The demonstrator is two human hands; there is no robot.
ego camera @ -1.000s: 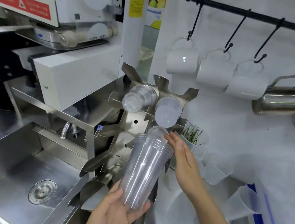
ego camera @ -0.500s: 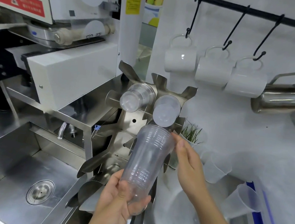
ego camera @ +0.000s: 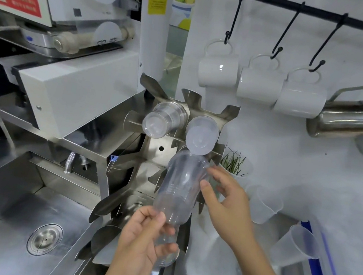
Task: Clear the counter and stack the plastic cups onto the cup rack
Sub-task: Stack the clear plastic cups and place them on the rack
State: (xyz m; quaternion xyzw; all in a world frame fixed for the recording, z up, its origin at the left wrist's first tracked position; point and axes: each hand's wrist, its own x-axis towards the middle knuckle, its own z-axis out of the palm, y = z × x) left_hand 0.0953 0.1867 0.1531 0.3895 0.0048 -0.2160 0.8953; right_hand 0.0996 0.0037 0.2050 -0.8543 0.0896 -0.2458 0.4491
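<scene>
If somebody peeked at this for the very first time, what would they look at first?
Probably the stack of clear plastic cups right in the middle, held by both hands: the left hand grips its bottom and the right hand touches near its top, aiming it at the shiny metal cup rack. Next, the three white mugs hanging on black hooks at the upper right.

clear nested cup stack [ego camera: 179, 193] tilted, rims against steel cup rack [ego camera: 150, 154], two cup stacks [ego camera: 163, 120] in upper slots, loose cups [ego camera: 295, 246] on counter
</scene>
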